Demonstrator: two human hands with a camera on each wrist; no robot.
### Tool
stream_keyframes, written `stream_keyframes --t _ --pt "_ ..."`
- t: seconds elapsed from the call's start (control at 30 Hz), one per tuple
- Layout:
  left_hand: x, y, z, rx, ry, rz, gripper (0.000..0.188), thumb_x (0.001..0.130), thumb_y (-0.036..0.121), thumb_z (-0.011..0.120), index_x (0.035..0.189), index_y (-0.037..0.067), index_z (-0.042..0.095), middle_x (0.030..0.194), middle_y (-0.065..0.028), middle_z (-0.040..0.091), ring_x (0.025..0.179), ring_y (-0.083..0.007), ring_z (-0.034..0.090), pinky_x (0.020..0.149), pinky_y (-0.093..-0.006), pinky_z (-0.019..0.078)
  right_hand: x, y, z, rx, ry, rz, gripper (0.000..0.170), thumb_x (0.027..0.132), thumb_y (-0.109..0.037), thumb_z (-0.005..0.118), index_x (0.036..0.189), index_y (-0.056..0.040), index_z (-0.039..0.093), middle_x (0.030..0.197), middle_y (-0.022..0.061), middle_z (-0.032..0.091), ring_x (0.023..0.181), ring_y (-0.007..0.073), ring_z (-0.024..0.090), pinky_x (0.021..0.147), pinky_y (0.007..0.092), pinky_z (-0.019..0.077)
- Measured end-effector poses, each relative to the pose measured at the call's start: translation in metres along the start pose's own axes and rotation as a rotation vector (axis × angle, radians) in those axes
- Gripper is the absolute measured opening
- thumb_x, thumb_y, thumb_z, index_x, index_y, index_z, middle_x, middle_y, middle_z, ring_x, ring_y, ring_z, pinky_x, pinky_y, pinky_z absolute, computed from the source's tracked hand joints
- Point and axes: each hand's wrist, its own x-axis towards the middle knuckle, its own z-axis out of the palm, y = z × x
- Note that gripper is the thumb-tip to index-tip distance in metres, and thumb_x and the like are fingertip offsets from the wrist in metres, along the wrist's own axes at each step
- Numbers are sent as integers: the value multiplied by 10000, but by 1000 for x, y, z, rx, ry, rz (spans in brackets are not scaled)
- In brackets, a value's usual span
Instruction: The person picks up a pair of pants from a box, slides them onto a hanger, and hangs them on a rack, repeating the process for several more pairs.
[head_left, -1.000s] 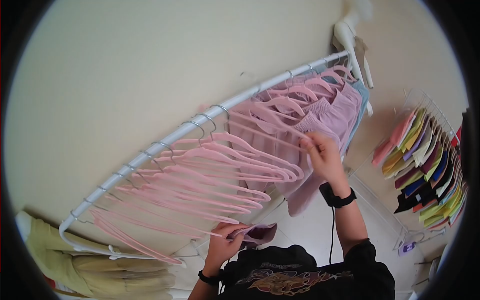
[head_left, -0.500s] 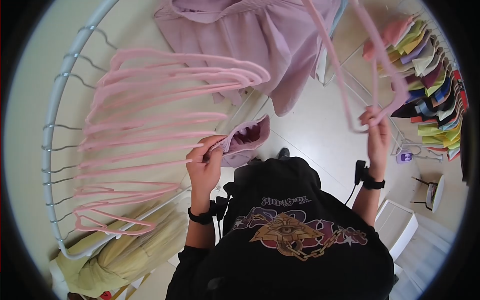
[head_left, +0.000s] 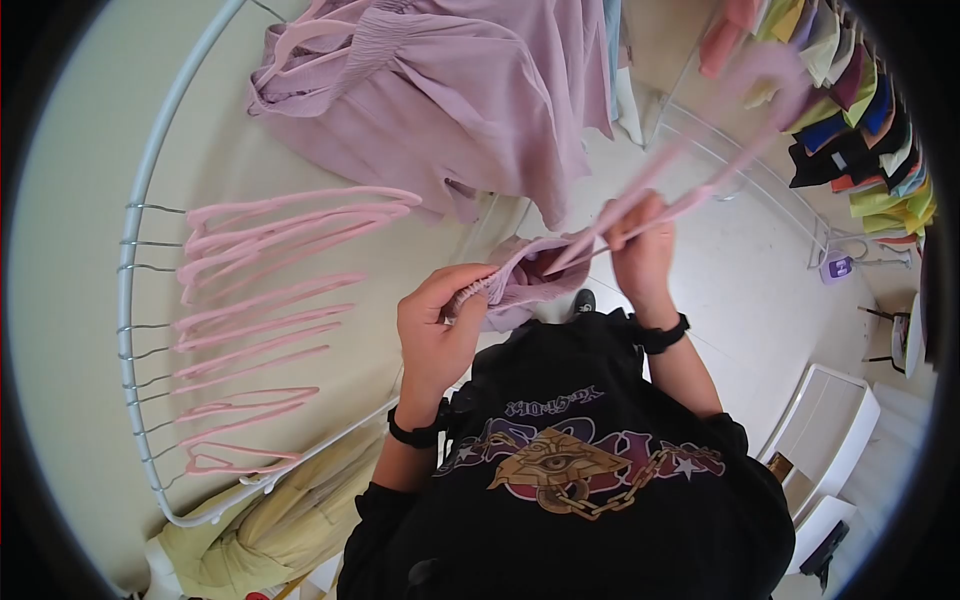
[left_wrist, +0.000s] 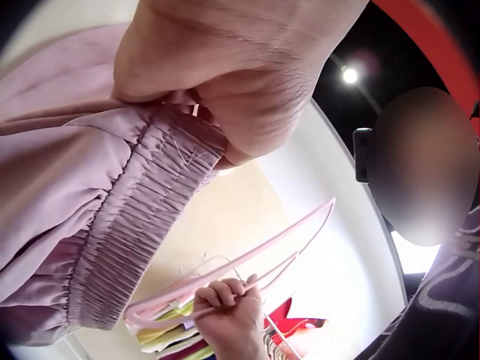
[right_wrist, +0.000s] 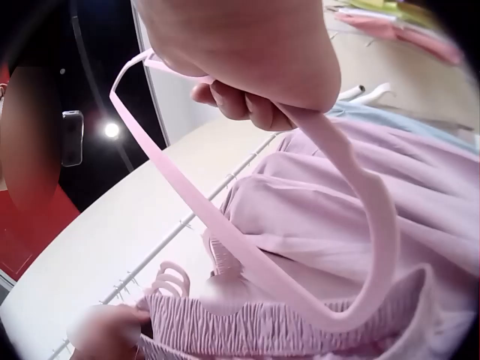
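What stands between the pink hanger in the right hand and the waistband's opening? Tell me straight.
Nothing visible: the pink hanger, held in the right hand, has its lower end at the open elastic waistband of the mauve garment, which the left hand grips at one side.

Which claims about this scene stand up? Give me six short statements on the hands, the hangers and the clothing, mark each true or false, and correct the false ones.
1. The left grip holds the waistband of a mauve garment. True.
2. The right grip holds a pink hanger. True.
3. That hanger is hung up in its place. False: it is held away from the rail.
4. Several empty pink hangers hang from the rail. True.
5. Both wrists are bare. False: each wears a black band.
6. The person is dressed in plain white. False: the top is black with a printed design.
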Motion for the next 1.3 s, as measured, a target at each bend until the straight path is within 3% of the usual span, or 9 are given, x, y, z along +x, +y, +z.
stream_keyframes --t 0.2,0.27,0.43,0.53,0.6,0.77,1.0,1.17,1.3 --pt "0 8 1 -48 47 -98 319 953 -91 626 1242 -33 747 1098 -60 751 947 -82 662 843 -246 536 -31 17 -17 -352 -61 378 195 1131 -239 596 1038 -69 611 956 54 658 896 194 625 822 328 489" --pt "1 1 -2 -114 77 -128 304 950 -101 609 1226 -52 726 1099 -69 752 978 -97 680 883 -260 546 -29 9 -19 -139 -10 349 194 1096 -235 687 1090 -52 623 968 9 650 866 78 593 772 259 495" --pt "5 -15 -2 -84 99 -80 251 922 -95 624 1152 -51 715 1072 -84 763 983 -123 709 872 -265 556 -20 6 -37 82 -177 372 290 1113 -333 652 1030 -56 622 879 -10 602 775 74 506 697 248 420" --pt "14 -18 -19 174 85 -43 192 898 -92 640 1067 -39 713 983 -104 779 897 -142 732 803 -277 572 -19 -1 -36 -445 -217 290 435 1106 -303 666 781 -18 621 693 5 570 640 114 498 607 293 407" --pt "20 -29 -27 316 79 -57 122 871 -90 655 966 -24 695 850 -122 776 732 -159 724 689 -296 572 -21 -1 -49 -596 -314 238 421 1083 -279 695 765 -14 620 662 24 558 611 126 501 584 303 405" --pt "20 -58 -49 380 7 -117 79 871 -62 664 938 -26 684 845 -118 768 725 -149 716 681 -295 566 -25 -12 -59 -940 -402 207 372 1013 -218 747 731 -8 626 616 104 552 542 222 517 537 360 402" --pt "28 -47 -14 476 -147 -22 97 851 57 706 906 -20 688 832 -184 731 710 -290 715 669 -381 563 -35 0 -40 -1030 -498 37 343 948 -254 837 737 -28 688 641 124 622 555 305 586 540 404 447" --pt "51 -46 4 538 -209 7 178 853 83 700 1000 -7 744 846 -149 736 734 -210 724 736 -338 582 -23 -8 -13 -1104 -504 165 337 947 -350 833 775 -73 748 664 96 675 591 347 634 571 416 496" --pt "60 -45 -1 466 -193 -39 246 876 120 778 1099 17 776 877 -135 763 726 -201 720 729 -339 586 -18 -12 -3 -1154 -512 55 330 953 -264 843 765 -25 716 619 102 618 536 254 556 542 382 444"
